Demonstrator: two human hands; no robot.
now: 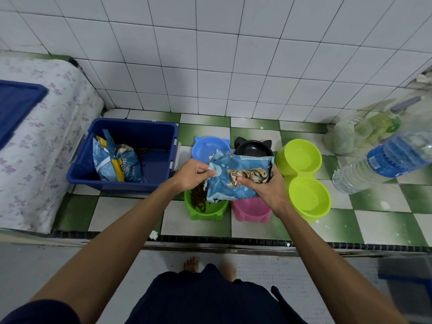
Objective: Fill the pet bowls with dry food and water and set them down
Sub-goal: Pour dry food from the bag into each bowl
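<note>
A blue cat-food bag [236,176] with a tabby cat picture is held over the bowls on the tiled floor. My left hand [191,175] pinches its torn top corner and my right hand [264,188] grips its lower side. Under it a green bowl [205,212] holds brown kibble [198,199]. A pink bowl [251,210] sits beside it, half hidden by the bag. Behind them stand a light blue bowl [205,146] and a black bowl [253,147]. A lime double bowl [304,176] is on the right.
A dark blue bin [140,132] with another food bag [117,162] stands at left, next to a flowered mattress [35,141]. A large water bottle [383,160] lies at right, with clear bottles [364,129] behind it. A raised black-edged step [233,239] separates me from the floor.
</note>
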